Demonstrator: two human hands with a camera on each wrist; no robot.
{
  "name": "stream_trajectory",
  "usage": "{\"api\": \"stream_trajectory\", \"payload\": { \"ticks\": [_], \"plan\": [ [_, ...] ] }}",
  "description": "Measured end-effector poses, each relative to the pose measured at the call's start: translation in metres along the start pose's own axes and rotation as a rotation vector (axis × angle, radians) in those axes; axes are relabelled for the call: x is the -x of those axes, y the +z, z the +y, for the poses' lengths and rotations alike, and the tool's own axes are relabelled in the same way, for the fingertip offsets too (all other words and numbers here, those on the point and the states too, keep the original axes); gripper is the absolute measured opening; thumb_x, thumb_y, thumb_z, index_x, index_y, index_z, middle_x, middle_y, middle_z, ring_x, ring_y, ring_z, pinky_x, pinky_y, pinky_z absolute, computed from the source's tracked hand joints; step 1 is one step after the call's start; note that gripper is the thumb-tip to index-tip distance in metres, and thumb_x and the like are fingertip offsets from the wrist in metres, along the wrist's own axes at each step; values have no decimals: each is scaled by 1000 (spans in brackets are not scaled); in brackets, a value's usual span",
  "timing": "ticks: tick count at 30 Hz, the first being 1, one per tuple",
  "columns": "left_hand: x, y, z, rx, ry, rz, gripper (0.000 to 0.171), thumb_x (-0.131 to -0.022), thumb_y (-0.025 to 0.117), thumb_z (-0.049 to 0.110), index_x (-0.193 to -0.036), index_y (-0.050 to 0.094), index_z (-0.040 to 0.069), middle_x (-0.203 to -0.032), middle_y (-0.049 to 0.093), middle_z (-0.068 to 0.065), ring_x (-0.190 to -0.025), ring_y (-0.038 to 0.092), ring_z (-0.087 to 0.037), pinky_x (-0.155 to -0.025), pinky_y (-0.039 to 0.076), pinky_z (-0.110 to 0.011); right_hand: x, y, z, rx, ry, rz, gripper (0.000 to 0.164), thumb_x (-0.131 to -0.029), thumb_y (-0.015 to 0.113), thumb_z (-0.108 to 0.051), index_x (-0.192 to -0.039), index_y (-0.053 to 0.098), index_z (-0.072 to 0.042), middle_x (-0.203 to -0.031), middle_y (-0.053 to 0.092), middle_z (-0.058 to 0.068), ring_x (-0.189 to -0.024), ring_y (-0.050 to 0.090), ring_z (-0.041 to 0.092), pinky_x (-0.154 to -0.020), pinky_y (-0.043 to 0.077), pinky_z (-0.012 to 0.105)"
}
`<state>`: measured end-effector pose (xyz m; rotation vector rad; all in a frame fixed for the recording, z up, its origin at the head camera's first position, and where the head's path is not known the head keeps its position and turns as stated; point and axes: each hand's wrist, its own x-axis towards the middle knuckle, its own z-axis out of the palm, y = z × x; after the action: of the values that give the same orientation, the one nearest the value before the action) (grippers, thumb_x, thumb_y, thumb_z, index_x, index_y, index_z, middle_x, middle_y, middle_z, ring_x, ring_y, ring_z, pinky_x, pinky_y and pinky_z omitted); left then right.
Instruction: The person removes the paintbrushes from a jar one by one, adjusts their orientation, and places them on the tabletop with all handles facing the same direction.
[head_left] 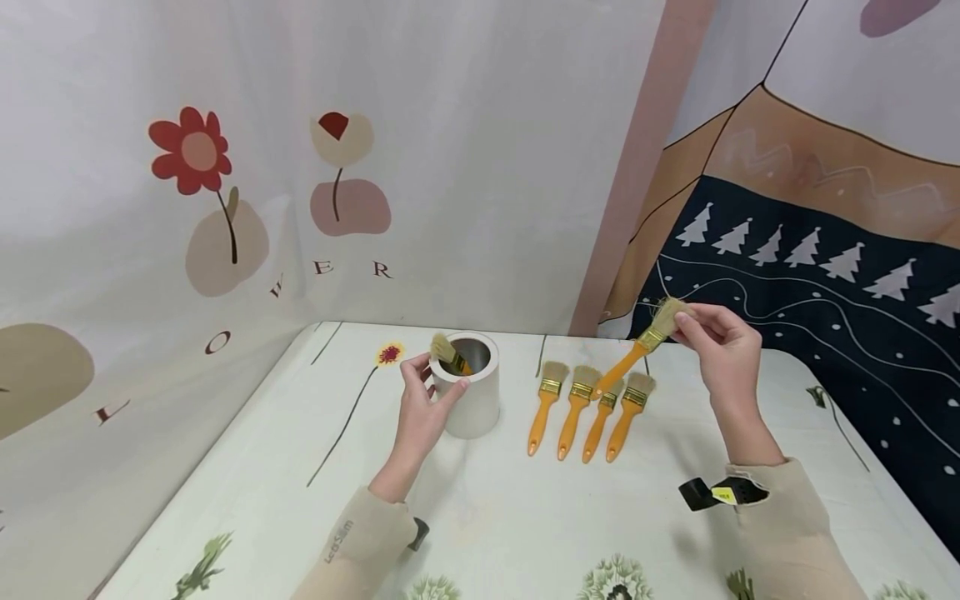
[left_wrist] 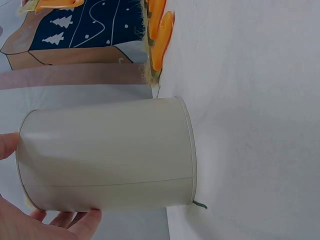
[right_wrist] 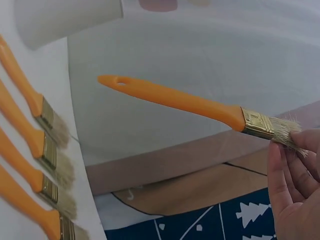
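My left hand (head_left: 422,410) holds a white cylindrical can (head_left: 477,410) near its rim, thumb on one side and fingers on the other. The can stands upright on the table. One paintbrush (head_left: 444,350) leans inside it, bristles up past the rim. In the air to the right, my right hand (head_left: 729,354) pinches another paintbrush (right_wrist: 180,101) by its pale bristles. That brush's orange handle points down and left, toward the can. Below it, several more orange-handled paintbrushes (head_left: 547,404) lie side by side on the table, bristles pointing away from me.
A white cloth with printed flowers covers the table (head_left: 510,517). Behind it hangs a pale curtain (head_left: 480,167) with flower prints and letters. On the right is a dark blue printed cloth (head_left: 810,308) with white trees.
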<state>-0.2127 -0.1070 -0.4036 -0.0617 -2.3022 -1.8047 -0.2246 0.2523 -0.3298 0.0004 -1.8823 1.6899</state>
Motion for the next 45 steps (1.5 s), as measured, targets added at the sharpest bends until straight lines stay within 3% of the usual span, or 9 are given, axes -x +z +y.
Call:
{"api": "stream_trajectory", "payload": {
  "ticks": [7,22,31,37,40,45],
  "plan": [
    [0,0,0,6,0,-4,71,-93,70,19,-143,22,5,-156,30,-19,-149,29,-40,-123,28,-56,-3,-11,9,-28,44,7,11,-90,72,-7,-101,73,-7,-89,74,-15,-76,70,-1,-72,58,12],
    [0,0,-1,6,-7,2,70,-92,71,19,-143,23,5,-156,31,-18,-149,29,-38,-123,28,-55,-7,-28,32,-67,209,-35,10,-91,71,-9,-95,70,-18,-83,72,-16,-73,68,-4,-69,57,10],
    [1,-1,0,5,-10,3,70,-92,71,19,-143,23,5,-157,31,-19,-149,28,-39,-123,28,-55,-6,-40,45,3,269,-90,7,-94,70,-19,-101,68,-20,-88,67,-18,-77,67,-6,-73,57,9],
    [1,-1,1,4,-9,10,70,-92,71,18,-142,24,5,-156,32,-19,-149,29,-38,-123,29,-56,-8,-45,62,52,305,-70,17,-94,69,-21,-108,68,-11,-87,67,-16,-78,68,-4,-72,58,10],
    [1,0,1,4,-7,13,70,-92,71,17,-142,24,4,-156,32,-20,-149,30,-39,-122,29,-56,-15,-51,80,110,320,-80,23,-94,70,-26,-112,68,-12,-89,66,-18,-80,68,-6,-74,58,11],
    [1,0,1,1,-3,12,70,-92,71,17,-142,24,4,-156,32,-21,-148,30,-40,-122,30,-57,-36,-71,149,99,324,-75,34,-87,77,-36,-115,70,-18,-95,69,-16,-82,70,-2,-74,59,14]
  ]
}}
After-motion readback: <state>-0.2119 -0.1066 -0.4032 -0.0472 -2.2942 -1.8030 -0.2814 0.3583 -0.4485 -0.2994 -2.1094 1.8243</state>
